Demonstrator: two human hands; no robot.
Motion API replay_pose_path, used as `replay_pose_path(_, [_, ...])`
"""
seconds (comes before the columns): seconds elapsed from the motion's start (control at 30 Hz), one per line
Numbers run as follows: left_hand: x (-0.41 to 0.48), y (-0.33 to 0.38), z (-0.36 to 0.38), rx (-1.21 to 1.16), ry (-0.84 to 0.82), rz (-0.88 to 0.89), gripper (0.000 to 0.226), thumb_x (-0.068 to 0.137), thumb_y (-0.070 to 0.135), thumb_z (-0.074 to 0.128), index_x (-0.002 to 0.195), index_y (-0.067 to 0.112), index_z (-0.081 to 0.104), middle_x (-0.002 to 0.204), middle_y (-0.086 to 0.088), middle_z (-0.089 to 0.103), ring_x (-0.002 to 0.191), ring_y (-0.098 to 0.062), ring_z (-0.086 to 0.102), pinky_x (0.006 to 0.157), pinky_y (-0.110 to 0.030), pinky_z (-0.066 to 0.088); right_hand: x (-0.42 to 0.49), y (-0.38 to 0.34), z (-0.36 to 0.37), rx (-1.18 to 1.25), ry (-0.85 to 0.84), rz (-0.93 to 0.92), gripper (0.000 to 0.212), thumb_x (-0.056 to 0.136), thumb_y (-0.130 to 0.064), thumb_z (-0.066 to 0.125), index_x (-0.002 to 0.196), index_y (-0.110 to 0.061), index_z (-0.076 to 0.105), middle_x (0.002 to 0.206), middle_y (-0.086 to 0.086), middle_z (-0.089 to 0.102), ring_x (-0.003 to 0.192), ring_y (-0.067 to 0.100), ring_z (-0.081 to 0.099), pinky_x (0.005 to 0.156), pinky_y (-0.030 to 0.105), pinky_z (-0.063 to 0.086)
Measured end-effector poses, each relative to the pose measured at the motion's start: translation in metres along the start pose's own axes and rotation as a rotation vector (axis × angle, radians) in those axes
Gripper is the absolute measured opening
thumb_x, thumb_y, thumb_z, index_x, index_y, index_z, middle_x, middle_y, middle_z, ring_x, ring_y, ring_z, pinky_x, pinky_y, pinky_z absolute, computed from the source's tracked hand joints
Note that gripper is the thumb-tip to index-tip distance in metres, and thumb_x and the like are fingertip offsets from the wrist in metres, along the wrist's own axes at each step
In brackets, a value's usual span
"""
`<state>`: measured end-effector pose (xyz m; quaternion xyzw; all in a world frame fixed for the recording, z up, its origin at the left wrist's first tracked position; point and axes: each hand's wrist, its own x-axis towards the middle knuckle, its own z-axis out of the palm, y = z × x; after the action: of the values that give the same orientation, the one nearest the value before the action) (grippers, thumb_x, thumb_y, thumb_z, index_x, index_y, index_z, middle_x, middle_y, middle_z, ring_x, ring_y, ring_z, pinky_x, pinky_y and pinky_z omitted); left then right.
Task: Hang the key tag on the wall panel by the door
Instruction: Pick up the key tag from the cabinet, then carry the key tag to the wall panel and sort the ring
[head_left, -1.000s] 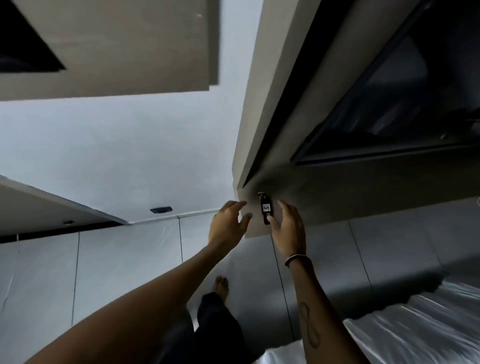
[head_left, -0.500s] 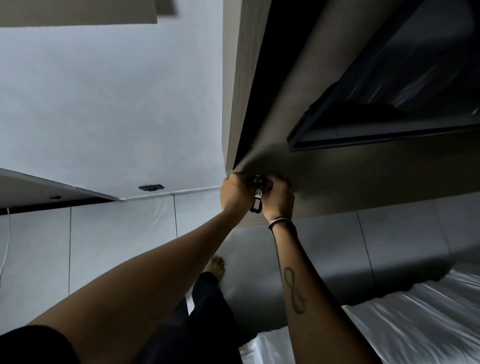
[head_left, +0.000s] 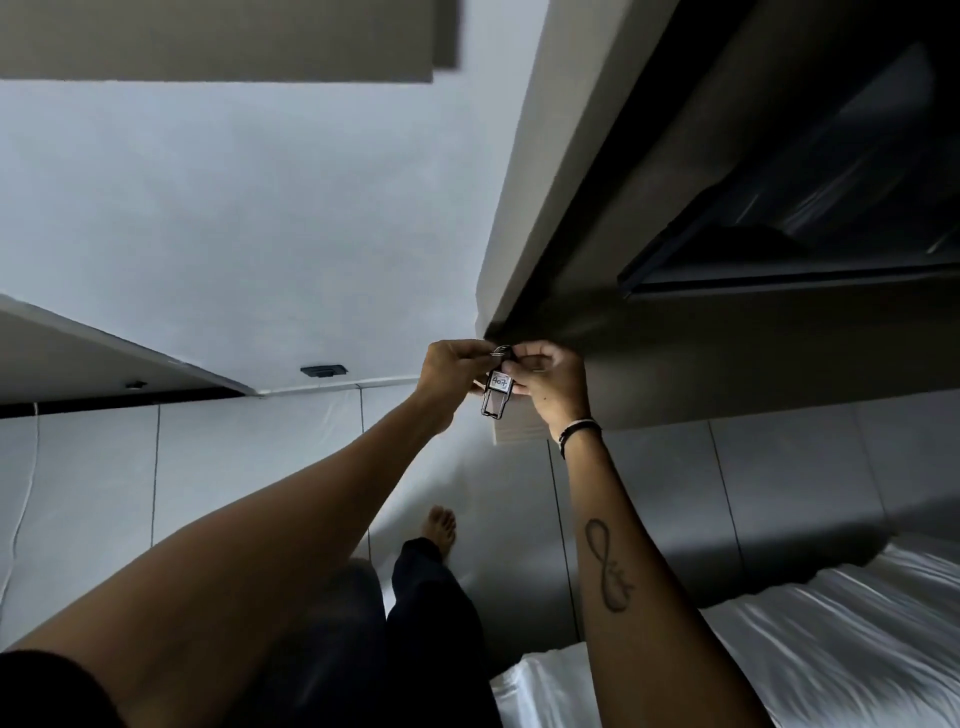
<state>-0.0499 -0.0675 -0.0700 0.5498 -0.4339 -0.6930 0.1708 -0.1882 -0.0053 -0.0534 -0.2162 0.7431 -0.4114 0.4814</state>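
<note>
Key tag (head_left: 497, 394) is observed hanging between the two raised hands, against the lower corner of the grey wall panel (head_left: 727, 374). A white label with handwritten digits is seen on its dark body, and its lower end hangs free below the fingers. A metal ring (head_left: 500, 351) at its top is pinched from both sides: the left hand (head_left: 451, 366) is closed on it from the left, the right hand (head_left: 549, 375) from the right, with fingers curled and fingertips nearly meeting at the panel's edge. Whether the ring is engaged on any hook cannot be told, as that spot is covered by the fingers. A dark wristband (head_left: 579, 430) is noted on the right wrist and a tattoo (head_left: 609, 566) on the right forearm. White bedding (head_left: 779, 644) is recorded at lower right, and a bare foot (head_left: 439, 525) on the tiled floor (head_left: 104, 493) below the hands.
</note>
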Motion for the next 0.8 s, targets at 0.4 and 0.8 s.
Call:
replay_pose_path(0.4, [-0.110, 0.077, -0.202, -0.135, 0.010, 0.213, 0.021, 0.094, 0.011, 0.076, 0.111, -0.002, 0.080, 0.098, -0.012, 0.081, 0.085, -0.023, 0.078, 0.073, -0.026, 0.061, -0.091, -0.127, 0.141, 0.009, -0.235, -0.272, 0.032, 0.078, 0.000, 0.087, 0.105, 0.000, 0.070, 0.085, 0.018, 0.076, 0.074, 0.027, 0.076, 0.070, 0.040, 0.067])
replay_pose_path(0.8, [-0.224, 0.206, -0.340, -0.244, 0.035, 0.636, 0.022, 0.100, 0.001, 0.066, 0.098, 0.013, 0.084, 0.084, -0.001, 0.082, 0.074, -0.012, 0.073, 0.074, -0.022, 0.061, -0.202, -0.308, 0.246, -0.044, -0.366, -0.629, 0.017, 0.088, -0.001, 0.079, 0.101, 0.005, 0.070, 0.080, 0.005, 0.072, 0.064, 0.009, 0.070, 0.059, 0.022, 0.060])
